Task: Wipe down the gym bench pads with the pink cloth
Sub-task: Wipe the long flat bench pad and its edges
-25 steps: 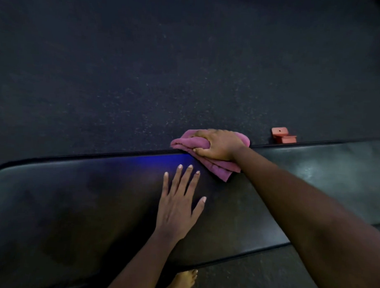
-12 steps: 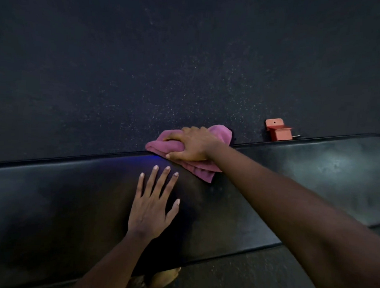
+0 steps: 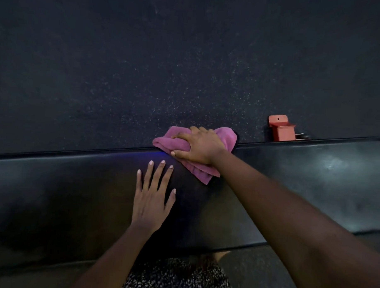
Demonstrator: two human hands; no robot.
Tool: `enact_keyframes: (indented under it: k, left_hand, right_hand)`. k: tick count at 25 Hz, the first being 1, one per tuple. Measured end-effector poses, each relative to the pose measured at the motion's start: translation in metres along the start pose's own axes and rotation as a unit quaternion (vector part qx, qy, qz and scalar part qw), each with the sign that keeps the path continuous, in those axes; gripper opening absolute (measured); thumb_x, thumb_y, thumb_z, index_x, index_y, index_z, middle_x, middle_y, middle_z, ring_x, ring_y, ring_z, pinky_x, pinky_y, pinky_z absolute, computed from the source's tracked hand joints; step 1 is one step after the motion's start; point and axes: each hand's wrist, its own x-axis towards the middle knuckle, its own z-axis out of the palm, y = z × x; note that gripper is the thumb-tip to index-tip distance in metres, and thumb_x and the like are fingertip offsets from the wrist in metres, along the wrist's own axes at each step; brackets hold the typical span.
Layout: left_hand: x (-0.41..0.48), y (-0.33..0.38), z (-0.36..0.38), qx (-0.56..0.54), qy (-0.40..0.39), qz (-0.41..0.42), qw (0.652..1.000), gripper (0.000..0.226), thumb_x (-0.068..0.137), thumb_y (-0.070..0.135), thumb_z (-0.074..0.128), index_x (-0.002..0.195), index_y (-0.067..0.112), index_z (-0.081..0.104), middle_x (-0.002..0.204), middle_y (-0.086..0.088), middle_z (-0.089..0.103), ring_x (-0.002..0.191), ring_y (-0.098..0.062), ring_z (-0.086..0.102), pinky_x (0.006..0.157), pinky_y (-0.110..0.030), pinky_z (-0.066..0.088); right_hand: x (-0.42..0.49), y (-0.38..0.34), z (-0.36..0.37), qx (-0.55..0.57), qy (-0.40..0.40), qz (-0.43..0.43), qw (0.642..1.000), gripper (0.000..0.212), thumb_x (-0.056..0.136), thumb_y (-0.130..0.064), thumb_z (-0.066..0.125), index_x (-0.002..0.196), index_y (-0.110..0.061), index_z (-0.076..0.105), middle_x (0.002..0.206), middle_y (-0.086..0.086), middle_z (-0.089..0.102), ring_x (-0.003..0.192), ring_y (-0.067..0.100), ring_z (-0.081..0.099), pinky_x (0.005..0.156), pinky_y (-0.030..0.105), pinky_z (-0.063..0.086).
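the bunched, soft pink cloth (image 3: 174,141) sits on the far edge of the long, black padded vinyl surface (image 3: 302,180) of the gym bench. it is half draped over the rim, which i take to be the strip being wiped at this moment. the right hand (image 3: 200,147) lies on top of the cloth. its fingers (image 3: 185,135) are curled over the folds and clamped on them, thumb at the near side, so the wad cannot unfold and the push goes straight into the edge. just nearer than the cloth, the left hand (image 3: 152,198) rests flat on the surface, fingers straight and spread apart, holding nothing. i judge it braces the body for the long reach. right of the cloth and well apart from it, a small red metal bracket (image 3: 281,129) stands past the rim on the dark speckled rubber floor (image 3: 166,67), which stretches away beyond the cloth.
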Motion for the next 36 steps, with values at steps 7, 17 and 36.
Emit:
enact_keyframes:
  k: [7,17,36]
  left_hand:
    - [0.047,0.118,0.015,-0.012,0.008,0.063,0.998,0.057,0.09,0.041,0.031,0.142,0.019,0.028,0.146,-0.006,0.04,0.14,-0.022,0.019,0.113,-0.046,0.007]
    - [0.083,0.275,0.054,0.035,0.012,0.083,0.996,0.061,0.09,0.048,0.028,0.146,0.024,0.019,0.155,-0.004,0.017,0.144,-0.027,0.009,0.115,-0.048,0.004]
    - [0.163,0.462,0.064,-0.032,-0.014,0.257,0.966,0.057,0.088,0.049,0.036,0.137,0.02,0.041,0.144,-0.003,0.043,0.139,-0.024,0.029,0.112,-0.044,0.013]
  right_hand:
    - [-0.052,0.134,-0.001,0.032,0.005,0.06,0.998,0.062,0.081,-0.074,0.037,0.132,-0.04,0.044,0.124,0.007,0.054,0.114,0.026,0.052,0.093,0.042,0.042]
    - [-0.147,0.321,0.003,-0.015,0.081,0.122,0.989,0.055,0.083,-0.07,0.038,0.127,-0.038,0.048,0.116,0.01,0.058,0.107,0.029,0.055,0.089,0.042,0.043]
    - [-0.203,0.472,0.001,0.016,0.091,0.154,0.984,0.055,0.082,-0.069,0.041,0.13,-0.042,0.045,0.124,0.006,0.058,0.116,0.026,0.053,0.093,0.037,0.04]
